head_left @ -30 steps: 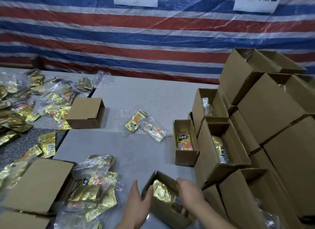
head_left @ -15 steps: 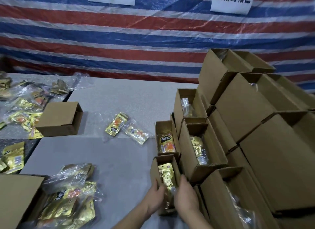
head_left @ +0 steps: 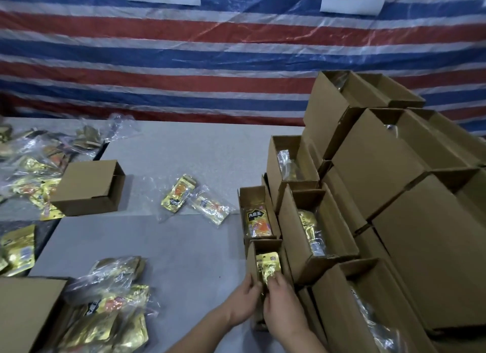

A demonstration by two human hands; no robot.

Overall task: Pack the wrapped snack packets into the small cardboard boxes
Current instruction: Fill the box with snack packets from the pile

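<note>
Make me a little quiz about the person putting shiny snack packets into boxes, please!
1. True or false: both hands are at the small cardboard box that sits nearest the person.
2. What lies loose on the grey table between the lone closed box and the row of open boxes?
A. Two wrapped snack packets
B. A pair of scissors
C. A roll of tape
3. Fill in: the packet in the box under the hands is mostly ____ in colour.

Key
1. True: the left hand holds the box's left side and the right hand is at the gold snack packet in it.
2. A: the two wrapped snack packets.
3. Gold.
</note>
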